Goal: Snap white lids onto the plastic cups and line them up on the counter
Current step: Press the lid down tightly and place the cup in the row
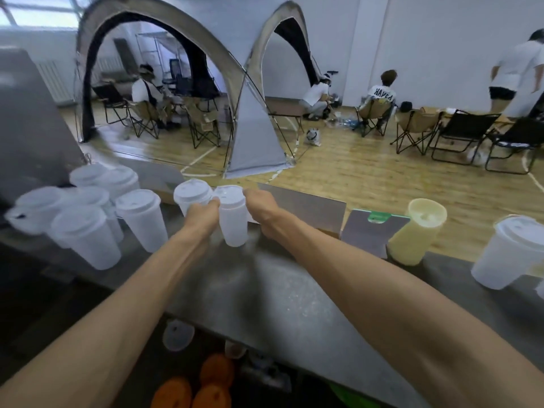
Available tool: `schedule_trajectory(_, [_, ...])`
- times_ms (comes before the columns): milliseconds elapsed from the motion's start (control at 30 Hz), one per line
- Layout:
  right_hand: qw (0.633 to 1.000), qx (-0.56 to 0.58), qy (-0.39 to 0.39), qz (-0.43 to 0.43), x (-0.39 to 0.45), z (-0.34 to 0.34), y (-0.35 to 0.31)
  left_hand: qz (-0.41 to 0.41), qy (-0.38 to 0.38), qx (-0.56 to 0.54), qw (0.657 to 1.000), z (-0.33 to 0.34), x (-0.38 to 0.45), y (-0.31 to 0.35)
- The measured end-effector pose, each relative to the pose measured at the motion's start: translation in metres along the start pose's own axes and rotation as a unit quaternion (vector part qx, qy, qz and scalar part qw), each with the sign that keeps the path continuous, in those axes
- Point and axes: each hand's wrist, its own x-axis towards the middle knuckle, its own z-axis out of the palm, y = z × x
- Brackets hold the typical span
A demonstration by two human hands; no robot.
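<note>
The steel counter [265, 284] spans the view from lower left to right edge and carries all task items. At its left end stands a cluster of lidded cups [88, 213], packed close and not in a clean row. Near the right edge stand a yellow-filled cup [415, 234] and, further right, a large lidded cup [506, 254], well apart from the cluster. Both forearms reach to the far edge of the counter. The right hand [260, 206] has its fingers curled round the upper part of a lidded cup [232, 222], its base at or just above the counter; contact cannot be confirmed. The left hand [203, 214] grips a second lidded cup [191, 197] just beside the first; the fingers are wrapped out of sight, and the two cups touch or nearly touch. Both white lids appear seated, though motion blur prevents checking the rim seal. Judged step: placement into the line. Risks: both cups sit near the far edge, so a forward push may send one off; squeezing the thin walls may pop a lid; sliding leftward may knock the crowded cluster over.
</note>
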Motion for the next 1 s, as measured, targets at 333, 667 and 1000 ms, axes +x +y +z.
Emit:
schedule_trajectory(333, [0.997,0.053,0.053,-0.018,-0.014,-0.010,0.007,0.035,-0.011,0.017,0.999,0.010,-0.009,-0.005])
schedule_trajectory(667, [0.977,0.108,0.182,0.004,-0.143,-0.180,0.072,0.129,-0.174,0.013,0.976,0.121,-0.147,-0.007])
schedule_trajectory(1000, [0.945,0.108,0.306,0.043,-0.219,-0.298,0.131,0.172,-0.295,0.065,0.938,0.247,-0.238,-0.021])
